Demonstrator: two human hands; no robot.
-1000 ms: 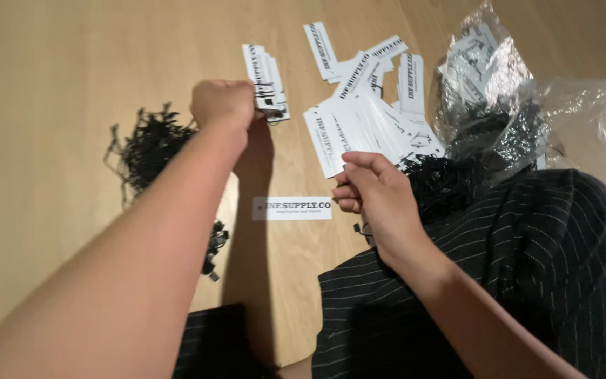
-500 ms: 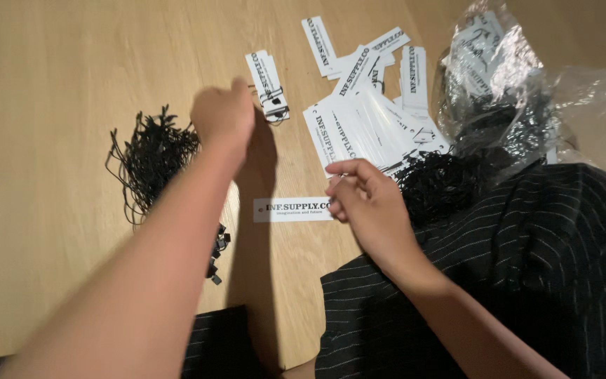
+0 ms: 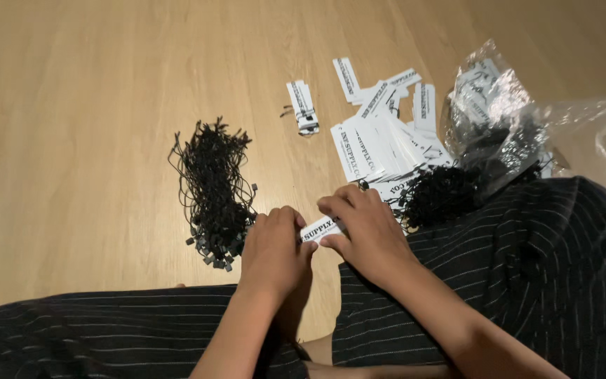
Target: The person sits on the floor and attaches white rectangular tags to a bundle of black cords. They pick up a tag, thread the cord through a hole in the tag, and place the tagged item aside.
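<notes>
Your left hand [image 3: 273, 247] and right hand [image 3: 361, 228] both pinch one white paper tag [image 3: 322, 229], which lies between them just right of the black string bundle [image 3: 213, 188], its long axis running hand to hand and both hands equally near.

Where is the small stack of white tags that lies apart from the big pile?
In the head view, the small stack of tags lies on the wooden floor, upper centre, left of the big pile of tags and right of the black strings.

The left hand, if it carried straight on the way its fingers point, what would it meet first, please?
The left hand points up-right; it already touches the white paper tag. Beyond that, probably the pile of white tags, though depth is unclear.
</notes>
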